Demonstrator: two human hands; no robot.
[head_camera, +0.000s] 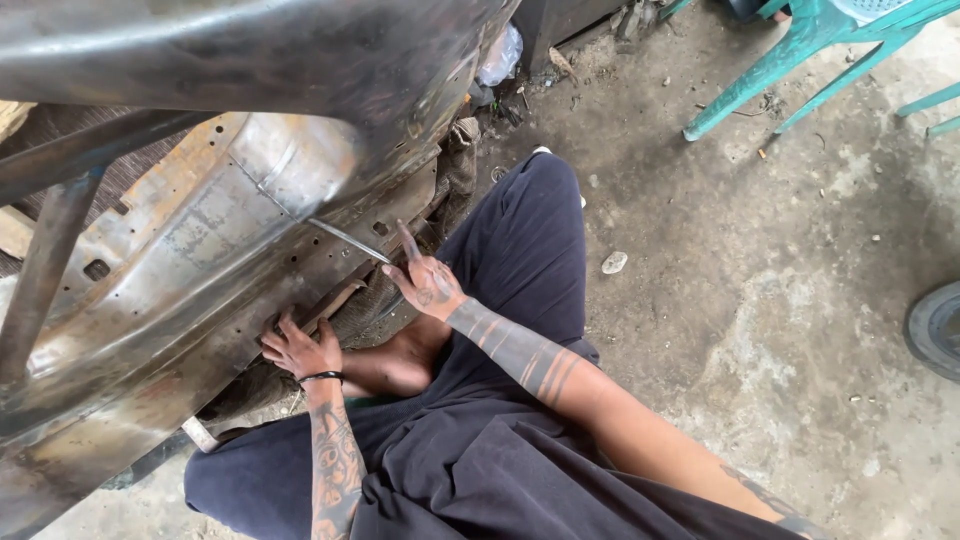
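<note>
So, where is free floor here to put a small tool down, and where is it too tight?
The widest free patch is the concrete floor between the person's right knee, the teal chair legs and the tyre; only a small stone lies there. It is crowded under the rusty metal panel, where the left hand and right hand work.

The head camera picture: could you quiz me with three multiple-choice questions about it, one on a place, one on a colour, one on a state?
1. Where does the left hand rest?
A. on the lower edge of the rusty metal panel
B. on the chair
C. on the concrete floor

2. What colour are the plastic chair legs?
A. red
B. teal green
C. white

3. How is the right hand?
A. clenched in a fist
B. hidden
C. fingers spread, beside a thin metal rod

Answers: 1 A, fingers lie on the panel edge. 2 B, the legs show teal. 3 C, the palm is open.
</note>
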